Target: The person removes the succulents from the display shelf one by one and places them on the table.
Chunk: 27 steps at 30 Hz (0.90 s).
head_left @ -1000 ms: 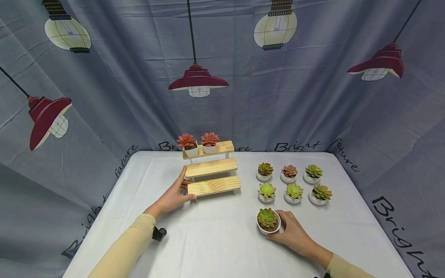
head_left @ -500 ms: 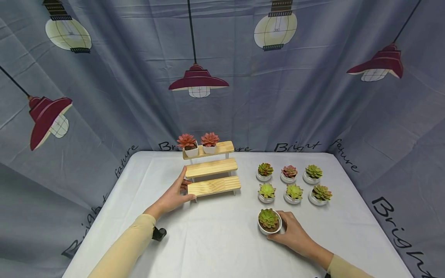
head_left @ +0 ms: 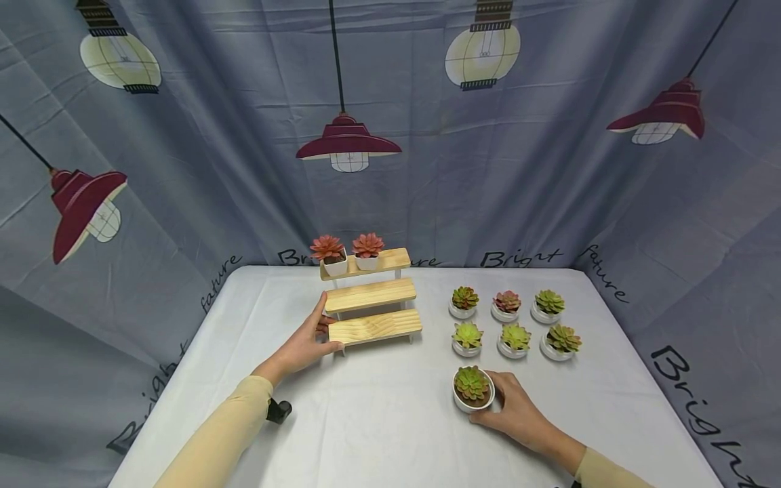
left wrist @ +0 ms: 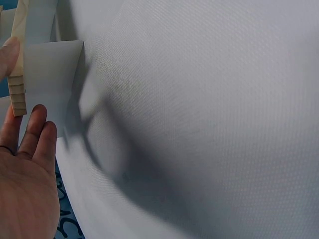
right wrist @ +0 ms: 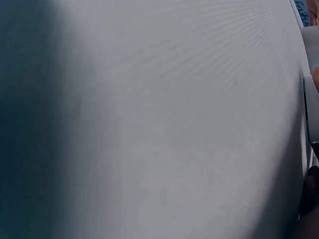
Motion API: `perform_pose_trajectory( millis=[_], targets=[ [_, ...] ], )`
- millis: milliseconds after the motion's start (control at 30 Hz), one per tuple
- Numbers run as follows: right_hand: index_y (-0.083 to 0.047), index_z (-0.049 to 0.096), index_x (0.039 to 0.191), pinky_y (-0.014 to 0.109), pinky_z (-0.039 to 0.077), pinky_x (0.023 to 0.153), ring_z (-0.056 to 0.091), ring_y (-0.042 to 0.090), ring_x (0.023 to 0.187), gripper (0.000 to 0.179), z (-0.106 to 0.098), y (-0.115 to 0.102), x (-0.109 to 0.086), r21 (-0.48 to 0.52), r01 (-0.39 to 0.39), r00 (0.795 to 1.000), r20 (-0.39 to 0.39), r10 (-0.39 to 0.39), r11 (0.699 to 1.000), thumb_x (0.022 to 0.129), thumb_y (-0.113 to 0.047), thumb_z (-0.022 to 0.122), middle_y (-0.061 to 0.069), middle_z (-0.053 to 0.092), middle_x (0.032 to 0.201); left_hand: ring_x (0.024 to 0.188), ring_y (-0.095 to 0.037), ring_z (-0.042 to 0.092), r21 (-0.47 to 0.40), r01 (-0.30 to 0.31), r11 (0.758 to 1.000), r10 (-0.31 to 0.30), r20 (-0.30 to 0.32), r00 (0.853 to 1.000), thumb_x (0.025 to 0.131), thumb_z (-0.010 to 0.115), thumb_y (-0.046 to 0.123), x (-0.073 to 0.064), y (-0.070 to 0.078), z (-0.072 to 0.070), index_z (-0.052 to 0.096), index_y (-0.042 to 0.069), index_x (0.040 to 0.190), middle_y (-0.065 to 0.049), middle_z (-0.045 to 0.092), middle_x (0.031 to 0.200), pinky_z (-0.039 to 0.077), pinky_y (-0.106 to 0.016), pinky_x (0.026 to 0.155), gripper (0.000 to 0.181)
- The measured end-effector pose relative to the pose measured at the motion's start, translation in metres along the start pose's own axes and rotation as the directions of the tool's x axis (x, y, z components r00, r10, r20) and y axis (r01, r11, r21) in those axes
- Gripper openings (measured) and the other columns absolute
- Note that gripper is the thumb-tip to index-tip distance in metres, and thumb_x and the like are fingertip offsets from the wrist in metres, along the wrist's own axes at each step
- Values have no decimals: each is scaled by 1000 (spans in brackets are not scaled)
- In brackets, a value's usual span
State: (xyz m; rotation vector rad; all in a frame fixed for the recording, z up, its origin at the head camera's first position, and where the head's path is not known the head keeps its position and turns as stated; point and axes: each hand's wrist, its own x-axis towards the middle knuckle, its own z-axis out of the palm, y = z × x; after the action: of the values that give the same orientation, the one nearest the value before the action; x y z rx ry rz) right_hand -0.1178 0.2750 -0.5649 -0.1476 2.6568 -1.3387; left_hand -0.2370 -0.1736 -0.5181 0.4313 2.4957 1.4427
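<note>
At the left end of a three-tier wooden plant stand my left hand holds the side. Its thumb and fingers are at the end of a wooden board in the left wrist view. Two red succulents in white pots stand on the top tier; the lower two tiers are bare. My right hand grips a green succulent in a round white pot, thumb at the near side and fingers at the far side. Only a sliver of white pot shows in the right wrist view.
Two rows of small succulents in white pots, such as a reddish one and a light green one, stand beyond my right hand. White cloth covers the table. A grey curtain hangs close behind.
The succulent pot in my right hand has shifted very slightly to the right. My left hand and the stand have stayed in place.
</note>
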Motion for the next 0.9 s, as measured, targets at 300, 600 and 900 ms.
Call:
perform_pose_trajectory(
  millis=[300,600,900],
  targets=[
    [-18,50,150,48,37,114,44,27,136,74,-13,2,-5,-28,5,999,35,-4,1000,85,-23,85,6,50,141,128,-33,48,19,12,1000,-12,-1,1000,90,82,29,-1,0,-1,-10,35,164,-19,44,143,36,-53,114,118],
    [-18,56,145,28,50,89,56,22,116,60,-36,3,-10,-20,104,990,-93,-105,994,90,2,69,-5,65,129,128,-31,48,17,26,1000,-26,3,1000,91,82,28,-1,1,-1,-11,39,163,-16,44,143,37,-51,113,118],
    [-17,60,142,24,45,87,55,8,110,54,-59,-22,1,-65,260,938,-218,-268,963,92,2,70,-3,68,126,126,-29,49,13,23,1000,-23,0,1000,90,83,28,0,-1,0,-10,39,163,-15,45,142,38,-50,113,118]
  ],
)
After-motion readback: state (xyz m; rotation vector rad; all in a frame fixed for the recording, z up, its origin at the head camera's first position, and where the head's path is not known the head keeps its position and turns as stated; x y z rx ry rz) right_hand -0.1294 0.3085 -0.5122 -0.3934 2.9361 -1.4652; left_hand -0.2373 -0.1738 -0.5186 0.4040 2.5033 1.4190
